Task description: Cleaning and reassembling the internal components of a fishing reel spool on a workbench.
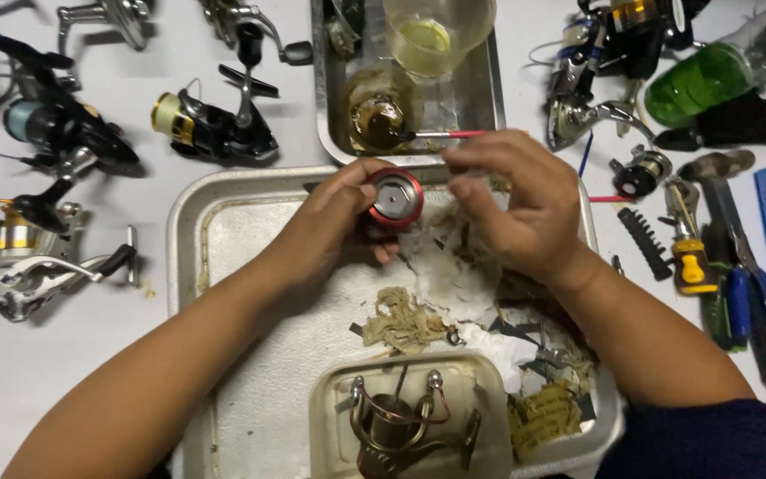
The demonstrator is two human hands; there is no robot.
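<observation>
Left hand (334, 222) grips a red spool (394, 198) above the metal tray (214, 222) on the desk (73, 355). Right hand (520, 204), fingers curled beside the spool; what it pinches cannot be told. Fishing reels (214, 124) lie to the left.

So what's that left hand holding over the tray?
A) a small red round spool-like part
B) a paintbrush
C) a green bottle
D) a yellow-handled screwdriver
A: the left hand grips a red round part above the metal tray.
</observation>
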